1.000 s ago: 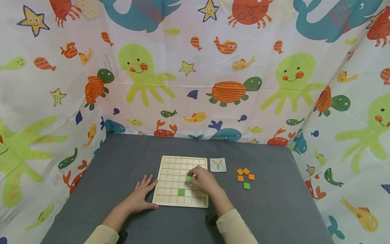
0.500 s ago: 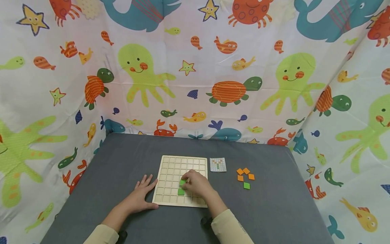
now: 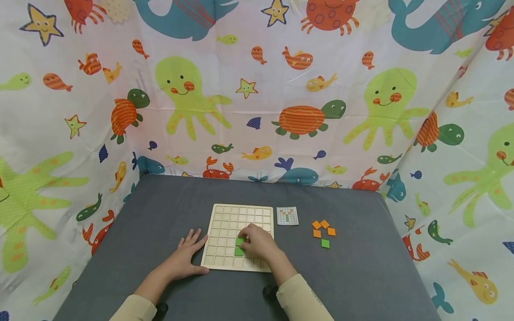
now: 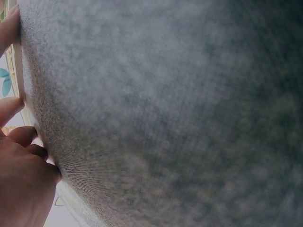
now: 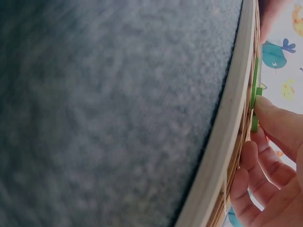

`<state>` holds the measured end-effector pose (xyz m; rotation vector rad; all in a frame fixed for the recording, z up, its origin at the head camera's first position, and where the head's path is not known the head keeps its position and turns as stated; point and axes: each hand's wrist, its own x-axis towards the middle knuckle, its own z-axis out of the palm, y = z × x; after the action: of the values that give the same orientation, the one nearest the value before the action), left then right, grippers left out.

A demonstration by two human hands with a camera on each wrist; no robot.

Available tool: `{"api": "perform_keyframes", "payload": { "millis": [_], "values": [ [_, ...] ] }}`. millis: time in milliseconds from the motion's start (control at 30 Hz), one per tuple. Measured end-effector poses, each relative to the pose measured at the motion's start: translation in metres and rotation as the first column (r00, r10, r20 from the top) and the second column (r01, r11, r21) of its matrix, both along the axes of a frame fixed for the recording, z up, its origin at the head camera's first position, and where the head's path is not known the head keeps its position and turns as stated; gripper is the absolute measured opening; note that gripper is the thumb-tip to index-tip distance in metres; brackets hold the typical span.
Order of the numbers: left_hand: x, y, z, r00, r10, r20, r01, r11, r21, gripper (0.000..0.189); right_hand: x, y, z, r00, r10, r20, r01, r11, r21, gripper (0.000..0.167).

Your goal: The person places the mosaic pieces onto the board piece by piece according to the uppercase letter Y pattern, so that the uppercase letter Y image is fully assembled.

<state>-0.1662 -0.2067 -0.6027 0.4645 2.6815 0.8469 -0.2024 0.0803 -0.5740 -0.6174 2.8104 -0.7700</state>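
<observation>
A pale wooden board with a grid of square cells lies on the table. My right hand is over its middle, pinching a green square tile between thumb and fingers. Directly nearer to me, a second green tile sits in a cell. In the right wrist view the thumb presses at the green pieces, close over the board. My left hand rests on the table with fingers spread, its thumb and fingertips at the board's left edge. The right hand hides several cells.
A small card with a printed coloured grid lies right of the board. Farther right are several loose orange tiles and one green tile. Behind the grey table hangs a sea-animal curtain.
My right hand has moved left and slightly nearer with the green tile, bringing it beside the other green tile. In the last half second it barely moves. The left hand stays in place.
</observation>
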Motion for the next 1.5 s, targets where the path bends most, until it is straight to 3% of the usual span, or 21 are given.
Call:
{"api": "perform_keyframes", "payload": {
  "millis": [500, 733, 1500],
  "values": [
    [-0.001, 0.002, 0.001, 1.000, 0.019, 0.010, -0.019, 0.999, -0.038, 0.114, -0.003, 0.002, 0.000, 1.000, 0.008, 0.029, -0.007, 0.999, -0.040, 0.023],
    [-0.001, 0.002, 0.002, 1.000, 0.010, 0.002, -0.010, 1.000, -0.029, 0.114, 0.000, 0.010, 0.009, 1.000, 0.030, 0.005, -0.030, 0.997, -0.070, 0.022],
    [-0.002, 0.002, 0.001, 1.000, 0.022, 0.022, -0.022, 0.999, -0.041, 0.115, 0.007, 0.044, 0.024, 0.999, -0.042, -0.020, 0.040, 0.994, -0.106, 0.021]
  ]
}}
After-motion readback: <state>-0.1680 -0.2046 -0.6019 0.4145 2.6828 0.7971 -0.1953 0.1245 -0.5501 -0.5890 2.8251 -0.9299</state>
